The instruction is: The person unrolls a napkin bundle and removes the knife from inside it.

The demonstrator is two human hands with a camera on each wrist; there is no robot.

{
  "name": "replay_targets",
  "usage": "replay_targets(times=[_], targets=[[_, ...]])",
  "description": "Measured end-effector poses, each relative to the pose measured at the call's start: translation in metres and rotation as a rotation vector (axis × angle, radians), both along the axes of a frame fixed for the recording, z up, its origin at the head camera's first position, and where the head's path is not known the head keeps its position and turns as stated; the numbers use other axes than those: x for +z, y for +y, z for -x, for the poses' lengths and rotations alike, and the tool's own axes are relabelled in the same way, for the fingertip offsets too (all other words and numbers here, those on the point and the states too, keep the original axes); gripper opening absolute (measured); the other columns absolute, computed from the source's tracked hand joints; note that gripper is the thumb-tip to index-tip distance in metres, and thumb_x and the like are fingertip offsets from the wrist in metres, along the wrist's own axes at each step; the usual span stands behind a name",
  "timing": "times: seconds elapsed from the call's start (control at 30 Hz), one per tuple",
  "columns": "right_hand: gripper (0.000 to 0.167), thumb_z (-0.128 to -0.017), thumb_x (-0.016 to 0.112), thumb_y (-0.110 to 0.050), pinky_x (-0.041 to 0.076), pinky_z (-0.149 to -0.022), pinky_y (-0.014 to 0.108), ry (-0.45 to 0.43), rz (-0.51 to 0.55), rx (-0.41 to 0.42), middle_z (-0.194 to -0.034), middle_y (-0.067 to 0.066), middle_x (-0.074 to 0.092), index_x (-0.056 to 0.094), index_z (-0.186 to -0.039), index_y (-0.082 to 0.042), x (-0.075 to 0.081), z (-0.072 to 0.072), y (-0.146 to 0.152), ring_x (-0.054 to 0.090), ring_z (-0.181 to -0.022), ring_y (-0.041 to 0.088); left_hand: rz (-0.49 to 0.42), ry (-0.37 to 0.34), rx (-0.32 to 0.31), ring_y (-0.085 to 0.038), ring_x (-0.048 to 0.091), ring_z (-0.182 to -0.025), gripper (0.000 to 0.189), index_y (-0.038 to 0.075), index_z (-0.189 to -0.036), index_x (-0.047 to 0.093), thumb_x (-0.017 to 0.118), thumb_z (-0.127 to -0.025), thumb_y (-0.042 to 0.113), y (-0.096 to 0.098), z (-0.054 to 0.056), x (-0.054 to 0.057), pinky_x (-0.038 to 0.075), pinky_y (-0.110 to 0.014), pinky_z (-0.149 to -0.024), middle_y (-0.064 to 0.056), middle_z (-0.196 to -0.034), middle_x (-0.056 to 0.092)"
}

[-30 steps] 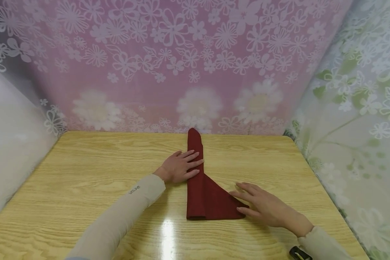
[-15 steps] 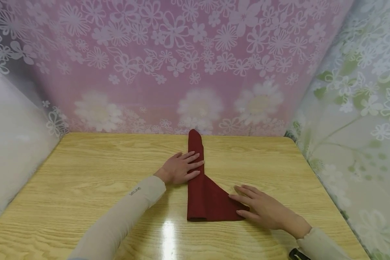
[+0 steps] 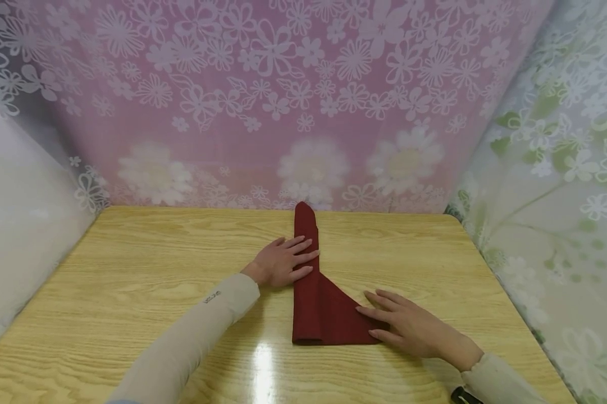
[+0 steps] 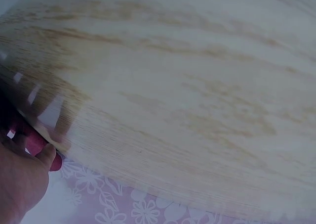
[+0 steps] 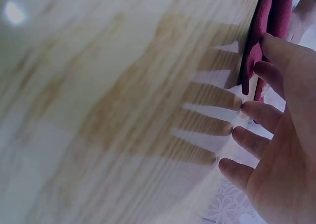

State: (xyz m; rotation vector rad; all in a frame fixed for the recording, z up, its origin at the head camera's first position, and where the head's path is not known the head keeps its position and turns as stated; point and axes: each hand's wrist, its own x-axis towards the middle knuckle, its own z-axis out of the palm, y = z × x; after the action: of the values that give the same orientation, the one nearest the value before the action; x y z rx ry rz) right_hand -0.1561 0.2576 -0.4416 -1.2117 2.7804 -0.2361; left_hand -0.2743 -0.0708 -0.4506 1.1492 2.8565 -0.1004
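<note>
A dark red folded cloth (image 3: 307,306) lies on the wooden table, a long narrow strip with a triangular flap (image 3: 341,320) spreading to the right at its near end. Across the upper part of the strip rests my left hand (image 3: 280,262), fingers spread and straight, palm down. My right hand (image 3: 416,325) touches the right corner of the flap with its fingers extended. In the right wrist view the thumb and index finger of the right hand (image 5: 286,110) meet the cloth's edge (image 5: 256,46), while the other fingertips touch the tabletop. The left wrist view shows a bit of cloth (image 4: 37,145) beside the left hand (image 4: 24,177).
The wood-grain table (image 3: 156,252) extends on both sides of the cloth. Behind it hangs a pink flowered curtain (image 3: 222,123); a pale flowered sheet (image 3: 551,224) stands along the right edge. A black object (image 3: 465,395) shows at the right sleeve.
The right hand has shifted very slightly over the flap's corner. The left hand stays on the strip, and the cloth keeps its shape; the whole view drifts a little.
</note>
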Motion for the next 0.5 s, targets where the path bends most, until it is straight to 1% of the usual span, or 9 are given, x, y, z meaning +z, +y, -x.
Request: replay_targets(times=[0.1, 0.3, 0.5], targets=[[0.05, -0.1, 0.044, -0.046, 0.034, -0.104, 0.05, 0.002, -0.001, 0.004, -0.151, 0.01, 0.034, 0.047, -0.144, -0.023, -0.0007, -0.0003, -0.0007, 0.031, -0.136, 0.034, 0.011, -0.001, 0.005, -0.014, 0.008, -0.144, 0.055, 0.035, -0.152, 0.022, 0.018, -0.101, 0.056, -0.0004, -0.0004, 0.0, 0.018, -0.045, -0.113, 0.005, -0.158, 0.015], [0.051, -0.099, 0.044, -0.048, 0.034, -0.104, 0.049, 0.002, -0.005, 0.008, -0.152, 0.009, 0.033, 0.046, -0.144, -0.025, 0.0007, -0.0003, -0.0004, 0.03, -0.137, 0.033, 0.005, 0.004, 0.011, -0.014, 0.008, -0.144, 0.055, 0.036, -0.152, 0.021, 0.017, -0.101, 0.057, -0.0006, 0.0015, -0.0027, 0.017, -0.044, -0.113, 0.006, -0.158, 0.014], [0.051, -0.098, 0.046, -0.048, 0.036, -0.102, 0.05, 0.02, 0.011, 0.013, -0.151, 0.011, 0.034, 0.048, -0.143, -0.024, 0.0, -0.0029, 0.0002, 0.031, -0.136, 0.035, -0.026, 0.009, -0.003, -0.017, 0.012, -0.144, 0.054, 0.034, -0.151, 0.026, 0.022, -0.101, 0.054, 0.0007, 0.0005, -0.0025, 0.019, -0.046, -0.113, 0.004, -0.158, 0.017]])
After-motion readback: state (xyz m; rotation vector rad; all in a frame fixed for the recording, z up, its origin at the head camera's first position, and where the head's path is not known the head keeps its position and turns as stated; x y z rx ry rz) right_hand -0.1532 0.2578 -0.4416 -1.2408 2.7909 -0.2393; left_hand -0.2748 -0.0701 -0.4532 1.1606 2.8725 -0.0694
